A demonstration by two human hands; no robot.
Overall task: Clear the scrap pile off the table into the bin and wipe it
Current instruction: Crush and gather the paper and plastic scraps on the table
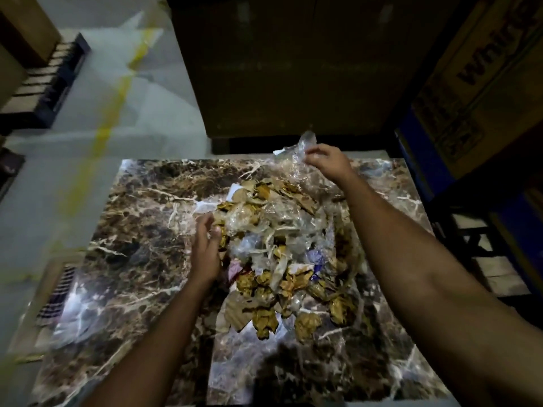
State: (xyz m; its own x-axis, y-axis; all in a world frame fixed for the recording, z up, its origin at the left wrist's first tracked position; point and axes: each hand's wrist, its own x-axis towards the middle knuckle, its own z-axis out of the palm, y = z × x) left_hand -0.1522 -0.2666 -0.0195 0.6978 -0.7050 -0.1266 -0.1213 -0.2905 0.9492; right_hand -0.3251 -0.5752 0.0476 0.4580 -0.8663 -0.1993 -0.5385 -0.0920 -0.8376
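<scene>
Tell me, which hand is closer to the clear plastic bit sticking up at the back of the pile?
The right hand. It pinches the clear plastic piece at the pile's far end. The left hand is nearer the person, at the left edge of the scrap pile.

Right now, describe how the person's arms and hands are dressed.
Both forearms are bare up to the frame edge: no sleeves show. The left hand and right hand wear no gloves. No watch, ring or band shows, though the light is dim.
</scene>
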